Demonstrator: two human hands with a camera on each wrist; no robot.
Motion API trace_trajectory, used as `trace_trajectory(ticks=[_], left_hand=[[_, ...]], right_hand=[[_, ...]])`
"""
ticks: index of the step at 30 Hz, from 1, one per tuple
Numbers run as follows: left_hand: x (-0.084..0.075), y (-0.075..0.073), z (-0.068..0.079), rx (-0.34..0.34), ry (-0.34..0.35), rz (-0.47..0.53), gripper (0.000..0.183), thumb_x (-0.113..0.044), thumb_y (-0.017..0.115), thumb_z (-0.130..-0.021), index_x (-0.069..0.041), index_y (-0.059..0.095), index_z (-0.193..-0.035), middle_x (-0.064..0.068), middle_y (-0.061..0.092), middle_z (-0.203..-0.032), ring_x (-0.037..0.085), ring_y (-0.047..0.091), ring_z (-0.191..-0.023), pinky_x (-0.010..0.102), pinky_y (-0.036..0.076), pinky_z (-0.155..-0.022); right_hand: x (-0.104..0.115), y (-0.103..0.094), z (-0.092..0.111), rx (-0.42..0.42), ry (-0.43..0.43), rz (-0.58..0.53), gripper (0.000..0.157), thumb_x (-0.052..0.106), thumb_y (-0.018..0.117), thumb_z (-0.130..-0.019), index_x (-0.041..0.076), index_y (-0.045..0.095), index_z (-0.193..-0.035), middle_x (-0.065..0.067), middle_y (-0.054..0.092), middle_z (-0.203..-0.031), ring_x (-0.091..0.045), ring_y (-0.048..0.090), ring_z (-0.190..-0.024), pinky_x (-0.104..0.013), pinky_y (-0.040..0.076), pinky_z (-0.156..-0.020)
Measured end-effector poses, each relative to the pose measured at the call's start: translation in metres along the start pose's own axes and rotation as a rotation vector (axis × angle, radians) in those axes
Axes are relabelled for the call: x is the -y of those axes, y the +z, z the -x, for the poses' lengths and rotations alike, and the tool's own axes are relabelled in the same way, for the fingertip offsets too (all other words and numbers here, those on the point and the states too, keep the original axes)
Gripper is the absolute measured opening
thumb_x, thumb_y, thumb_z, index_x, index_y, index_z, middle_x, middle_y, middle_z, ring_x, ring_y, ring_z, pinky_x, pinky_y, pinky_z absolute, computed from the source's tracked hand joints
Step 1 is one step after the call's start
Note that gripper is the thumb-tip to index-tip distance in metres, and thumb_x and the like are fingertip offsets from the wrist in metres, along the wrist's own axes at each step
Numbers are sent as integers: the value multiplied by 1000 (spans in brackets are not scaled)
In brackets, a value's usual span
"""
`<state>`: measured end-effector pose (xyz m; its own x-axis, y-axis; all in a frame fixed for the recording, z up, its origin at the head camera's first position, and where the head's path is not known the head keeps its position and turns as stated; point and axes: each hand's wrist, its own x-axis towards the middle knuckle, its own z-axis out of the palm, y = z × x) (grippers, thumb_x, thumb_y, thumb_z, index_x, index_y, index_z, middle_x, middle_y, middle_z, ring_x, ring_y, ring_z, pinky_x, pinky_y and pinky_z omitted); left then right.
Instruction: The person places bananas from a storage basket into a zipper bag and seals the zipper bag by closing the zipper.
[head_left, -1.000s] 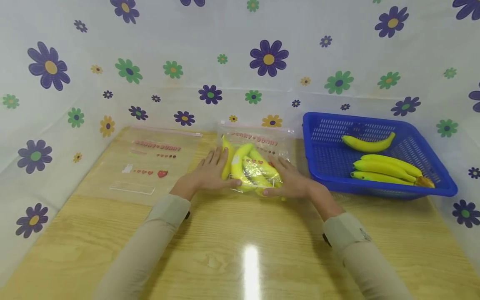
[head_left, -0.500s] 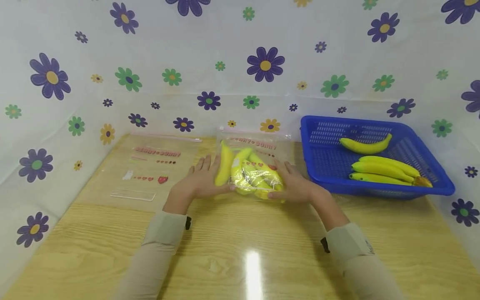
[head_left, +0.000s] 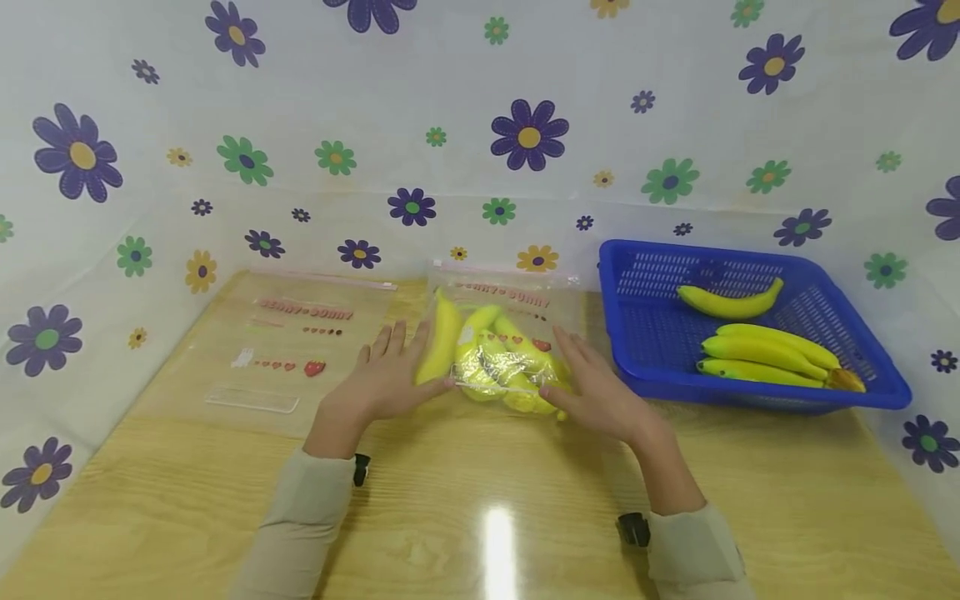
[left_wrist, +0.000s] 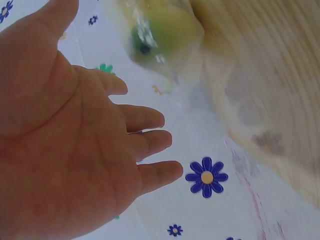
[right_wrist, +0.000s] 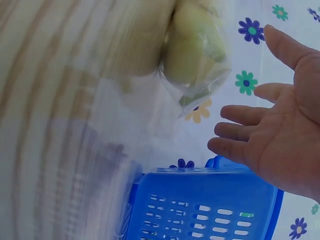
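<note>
Left hand [left_wrist: 75,140], fingers [left_wrist: 161,176] straight, beside clear bag [left_wrist: 186,70]; blurred yellow-green shape [left_wrist: 167,37] inside, probably banana; flowered cloth [left_wrist: 155,210] behind.

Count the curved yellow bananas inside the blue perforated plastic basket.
4 visible: one lone banana toward the back, a bunch of three nearer the front; more may hide beneath.

Glare and overlap hide how many bananas [head_left: 480,319] lie in the filled bag [head_left: 558,307]; the right hand [head_left: 603,400] covers part of its right side; the lowest marks on the flat bag [head_left: 281,350] at left are partly too faint to read. Both sleeves [head_left: 300,521] run off the near edge; the wrist views blur the tabletop [left_wrist: 255,55] and cut off the left hand [left_wrist: 75,137] and basket [right_wrist: 225,192].
</note>
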<state>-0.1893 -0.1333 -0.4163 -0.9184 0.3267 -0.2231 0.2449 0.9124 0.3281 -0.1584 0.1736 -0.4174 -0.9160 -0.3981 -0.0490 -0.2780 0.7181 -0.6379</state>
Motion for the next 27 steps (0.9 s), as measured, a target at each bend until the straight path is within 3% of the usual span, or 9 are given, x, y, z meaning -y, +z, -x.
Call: trace_trajectory(ticks=[7,13,19,27], left_hand=[[16,-16,6,-30,-35,37,88,-62,33,-101,-7,-4,-159,29,-9,-161,50,-8,-147,70,4,-113],[43,-33,16,-48,-103,99,89,-65,24,-101,-5,-8,-158,31,-13,-160,52,-13,-146,71,-1,-112],[72,-42,27,-41,-158,160,92,-67,26,-99,-6,-13,-157,34,-16,-158,57,-15,-142,73,-1,-110],[97,-47,39,38,-276,191,98,-62,33,-100,3,-17,-153,45,-21,-149,66,-14,-136,77,4,-106]], right_hand=[[-2,-2,6,1,33,-2,83,35,58,-100,17,4,-161,-22,5,-164,-41,4,-151,-65,15,-115],[-2,-1,6,7,40,-18,82,36,57,-101,16,5,-161,-23,3,-164,-43,3,-150,-67,15,-114],[0,1,3,4,34,-6,82,36,58,-100,16,6,-161,-24,5,-163,-43,6,-150,-66,16,-114],[-1,1,2,15,35,8,82,36,58,-100,15,6,-161,-25,6,-163,-44,6,-150,-66,17,-114]])
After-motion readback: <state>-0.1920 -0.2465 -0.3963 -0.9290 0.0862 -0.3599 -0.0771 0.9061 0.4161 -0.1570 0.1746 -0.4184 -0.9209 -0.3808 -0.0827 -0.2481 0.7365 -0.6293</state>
